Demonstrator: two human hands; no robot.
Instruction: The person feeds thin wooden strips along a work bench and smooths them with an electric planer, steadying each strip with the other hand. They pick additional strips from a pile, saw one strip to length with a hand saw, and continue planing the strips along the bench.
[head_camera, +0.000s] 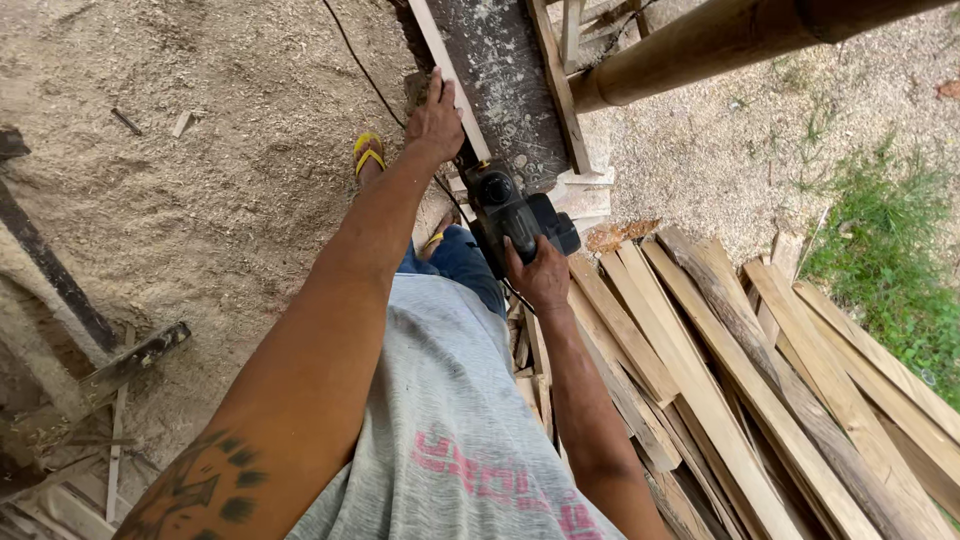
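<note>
We look straight down and see our right hand (540, 275) clenched around the handle of a black electric planer (512, 215), which sits at the near end of a pale wooden strip (452, 75) in the upper middle of the frame. Our left hand (435, 120) presses flat on that strip just ahead of the tool, fingers spread, gripping nothing. The strip lies on a dark, dusty table (505, 70) scattered with shavings. By our judgement the pass is barely begun: nearly all of the strip lies ahead of the planer. At lower right waits a stack of rough planks (760, 380); sawdust ground (230, 150) fills the left, with 1 yellow sandal (367, 152) showing.
</note>
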